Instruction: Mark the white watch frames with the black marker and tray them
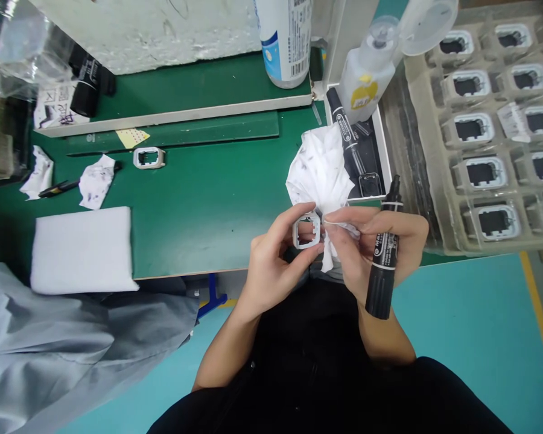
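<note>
My left hand [278, 256] is closed around the edges of a small white plastic frame [317, 232] with a rounded rectangular opening. Close beside it, my right hand [371, 241] pinches a white cloth [321, 166] between thumb and fingers. The cloth touches or nearly touches the frame; I cannot tell which. A black marker [382, 265] also rests in my right hand, tucked across the fingers with its tip pointing away from me. The cloth carries faint dark smudges and spreads over the table beyond my hands.
At right, a plastic tray [438, 199] holds several similar frames. A white box [384, 144] contains markers, near a squeeze bottle [368, 72]. Another frame [149, 158], a crumpled wipe [97, 181] and a white cloth stack [84, 247] lie left. A person's grey sleeve [72, 343] is nearby.
</note>
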The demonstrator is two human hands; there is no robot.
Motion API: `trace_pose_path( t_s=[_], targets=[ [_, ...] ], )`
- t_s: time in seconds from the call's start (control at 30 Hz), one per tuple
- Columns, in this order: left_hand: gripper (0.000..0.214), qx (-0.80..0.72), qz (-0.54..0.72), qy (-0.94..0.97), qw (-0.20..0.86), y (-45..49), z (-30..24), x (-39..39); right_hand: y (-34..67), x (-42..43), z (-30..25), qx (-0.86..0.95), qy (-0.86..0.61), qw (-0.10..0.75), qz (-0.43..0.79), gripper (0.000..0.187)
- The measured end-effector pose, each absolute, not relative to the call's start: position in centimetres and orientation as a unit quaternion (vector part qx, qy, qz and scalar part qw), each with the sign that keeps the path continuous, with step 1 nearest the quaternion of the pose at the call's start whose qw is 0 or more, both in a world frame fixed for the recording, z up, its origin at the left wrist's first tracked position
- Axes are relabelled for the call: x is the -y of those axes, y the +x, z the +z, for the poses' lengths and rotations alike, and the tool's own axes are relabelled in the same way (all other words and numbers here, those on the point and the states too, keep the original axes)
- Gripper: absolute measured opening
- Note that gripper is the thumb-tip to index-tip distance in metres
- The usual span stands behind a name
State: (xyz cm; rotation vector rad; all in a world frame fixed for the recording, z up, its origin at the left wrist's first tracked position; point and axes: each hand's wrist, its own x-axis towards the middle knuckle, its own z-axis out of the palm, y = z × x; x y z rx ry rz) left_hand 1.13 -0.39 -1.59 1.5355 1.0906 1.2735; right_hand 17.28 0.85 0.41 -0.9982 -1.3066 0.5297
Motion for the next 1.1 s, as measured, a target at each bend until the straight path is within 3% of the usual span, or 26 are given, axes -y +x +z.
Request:
trace_pose_path(
  t_s=[0.57, 1.1],
  targets=[
    [0.064, -0.458, 0.462, 0.682, 0.336, 1.0, -1.4, 0.6, 17.4, -1.3, 1.1, 0.579, -0.442, 0.627, 0.276, 0.032],
    [0.062, -0.465, 0.461, 0.667, 0.356, 1.0, -1.5, 0.7, 18.0, -1.5, 1.1, 0.559, -0.467, 0.604, 0.324, 0.032]
  ],
)
